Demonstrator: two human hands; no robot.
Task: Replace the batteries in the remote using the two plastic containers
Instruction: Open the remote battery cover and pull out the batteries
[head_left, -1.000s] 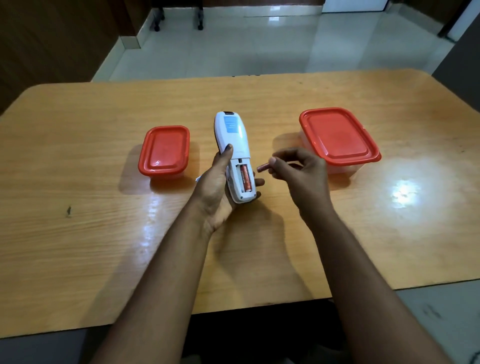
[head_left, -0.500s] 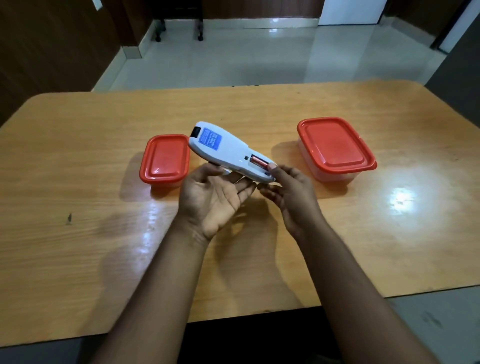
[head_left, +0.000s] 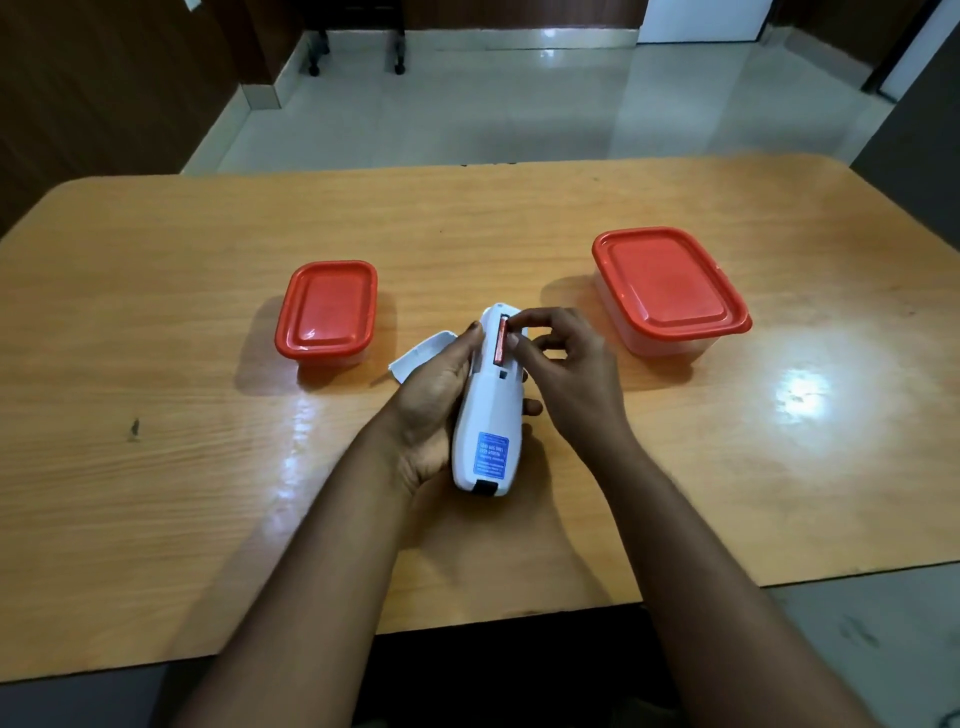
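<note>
My left hand (head_left: 431, 400) grips a white remote (head_left: 488, 415) back side up, its blue label near me and the open battery compartment pointing away. A red battery (head_left: 501, 343) lies in the compartment. My right hand (head_left: 576, 379) has its thumb and forefinger pinched on that battery's far end. A small plastic container (head_left: 326, 312) with a red lid stands to the left, and a larger one (head_left: 670, 286) to the right. Both lids are on.
The remote's white battery cover (head_left: 421, 356) lies on the wooden table (head_left: 156, 312) just left of my left hand. The table's near edge runs under my forearms. Tiled floor and chair legs lie beyond the far edge.
The remote has been turned end for end, so the compartment now points away from me. My right hand, which held a loose battery, now has its fingers at the battery in the compartment.
</note>
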